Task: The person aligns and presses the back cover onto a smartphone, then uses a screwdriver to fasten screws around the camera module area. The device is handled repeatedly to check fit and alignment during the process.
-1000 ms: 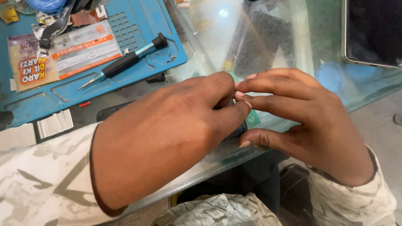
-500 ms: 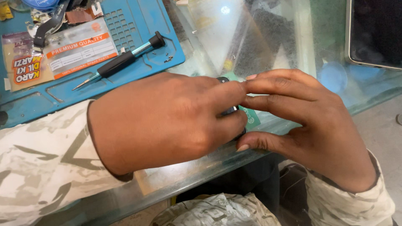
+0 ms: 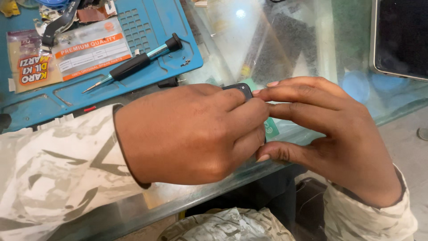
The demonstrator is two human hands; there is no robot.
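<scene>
Your left hand point(image 3: 191, 134) and right hand point(image 3: 330, 134) both pinch the small black rounded device point(image 3: 238, 88) above the glass table edge point(image 3: 285, 134). Work is underway — the black-handled precision screwdriver point(image 3: 133, 64) lies unused on the blue work mat point(image 3: 147, 22), loose screws beside it.

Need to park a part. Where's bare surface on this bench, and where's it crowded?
Free: the glass tabletop between the blue mat and the dark device at the right edge. Crowded: the mat, with the screwdriver, packets and small screws. The left hand and right hand fill the near edge around a small dark part.
</scene>
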